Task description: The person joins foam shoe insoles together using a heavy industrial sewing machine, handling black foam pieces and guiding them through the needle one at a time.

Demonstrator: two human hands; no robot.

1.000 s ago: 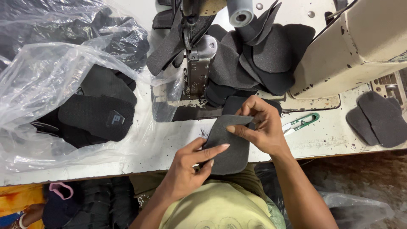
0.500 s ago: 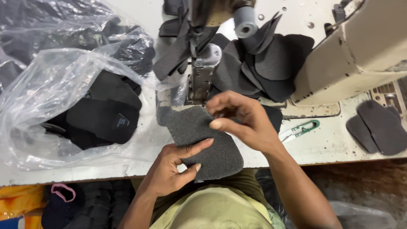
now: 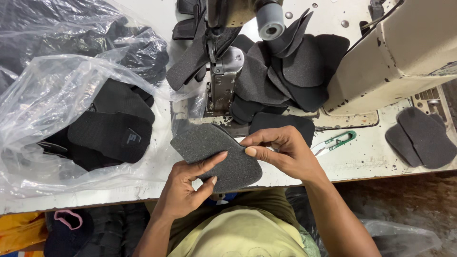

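Both hands on same thing: left hand (image 3: 188, 183) and right hand (image 3: 285, 152) pinching flat grey foam-fabric piece (image 3: 216, 154) at table edge. Clear plastic bag (image 3: 52, 104) left, stuffed with black pieces, small square label (image 3: 132, 139) on top. Worn white sewing-machine table (image 3: 376, 154), green snips (image 3: 335, 142), grubby floor below.

1. To our left, a clear plastic bag (image 3: 57, 109) of black pieces blocks the table (image 3: 381, 157).
2. Ahead, the sewing machine (image 3: 400, 57) and a heap of grey foam pieces (image 3: 290, 71) bar the way.
3. At right, bare tabletop lies open between green snips (image 3: 335, 142) and two grey pieces (image 3: 421, 138).
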